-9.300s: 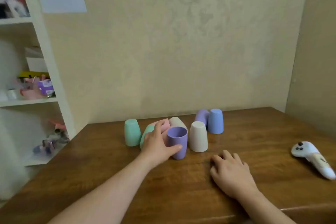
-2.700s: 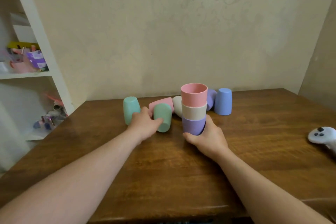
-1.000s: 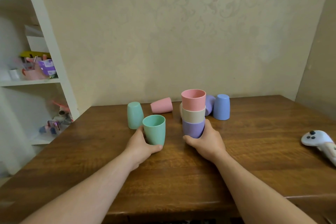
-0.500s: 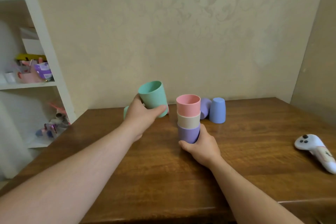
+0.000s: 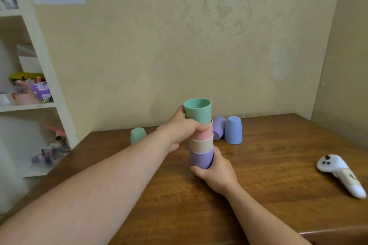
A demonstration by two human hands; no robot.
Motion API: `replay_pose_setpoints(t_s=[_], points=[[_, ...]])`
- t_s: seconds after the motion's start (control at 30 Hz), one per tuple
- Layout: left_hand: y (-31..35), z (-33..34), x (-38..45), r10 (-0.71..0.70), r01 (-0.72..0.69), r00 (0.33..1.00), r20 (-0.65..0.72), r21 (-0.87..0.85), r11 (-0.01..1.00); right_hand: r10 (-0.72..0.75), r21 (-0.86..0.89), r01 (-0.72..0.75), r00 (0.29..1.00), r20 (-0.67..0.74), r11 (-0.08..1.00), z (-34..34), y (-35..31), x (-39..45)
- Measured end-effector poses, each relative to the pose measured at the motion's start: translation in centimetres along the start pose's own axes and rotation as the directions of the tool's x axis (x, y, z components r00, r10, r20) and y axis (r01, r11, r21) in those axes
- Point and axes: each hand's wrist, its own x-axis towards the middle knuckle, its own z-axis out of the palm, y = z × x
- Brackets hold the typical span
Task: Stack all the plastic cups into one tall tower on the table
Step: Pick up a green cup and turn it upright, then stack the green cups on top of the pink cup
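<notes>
Careful: your left hand [image 5: 182,127] grips the green cup [image 5: 197,112] mid-frame, your right hand [image 5: 216,173] clasps the purple base cup [image 5: 200,158]; uneven pressing could topple the tower.

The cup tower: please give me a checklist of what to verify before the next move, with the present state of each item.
1. Green cup seated in pink cup: ok.
2. Tower upright: ok.
3. Right hand steadies purple base cup: ok.
4. Left hand released from tower: not ok, it grips the top.
5. All cups stacked: not ok; second green cup, lilac cup and blue cup stand apart.
6. Any cup hidden behind the arm: cannot tell.
</notes>
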Motion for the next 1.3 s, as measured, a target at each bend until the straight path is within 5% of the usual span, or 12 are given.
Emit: replay_pose_setpoints(t_s=[0.27,0.47,0.53,0.63,0.77,0.9,1.1,1.3], points=[[-1.4,0.0,-0.2,-0.030,0.035,0.998,0.058,-0.088,0.996,-0.007,0.000,0.007,1.000,0.001,1.000,0.1,0.0,0.1],[-4.3,-3.5,-1.5,0.046,-0.089,0.987,0.155,0.286,0.954,-0.012,0.002,0.012,1.000,0.003,1.000,0.1,0.3,0.2],[-5.8,-6.1,-1.8,0.100,-0.125,0.992,0.075,0.555,0.822,-0.018,-0.009,0.018,1.000,-0.009,1.000,0.2,0.3,0.3],[-7.8,-10.2,-1.4,0.208,-0.125,0.978,0.027,0.871,0.475,-0.027,-0.030,0.028,0.999,0.019,0.999,0.4,0.4,0.7],[-9.0,-13.6,-0.3,0.115,-0.022,0.993,0.012,0.996,0.089,-0.056,-0.062,0.063,0.992,0.111,0.996,1.3,-0.2,1.5],[-9.6,-14.6,1.2,0.057,-0.105,0.991,0.124,0.958,-0.267,-0.061,-0.038,0.065,0.993,0.098,0.997,3.5,-1.9,2.4],[-11.1,-15.2,3.7,-0.014,-0.116,0.993,0.120,0.908,-0.402,-0.080,-0.078,0.087,0.992,0.098,0.993,5.1,-3.1,3.4],[-11.9,-15.2,3.6,0.082,-0.045,0.994,0.073,0.950,-0.309,-0.067,-0.073,0.074,0.994,0.091,0.995,5.0,-3.0,3.5]])
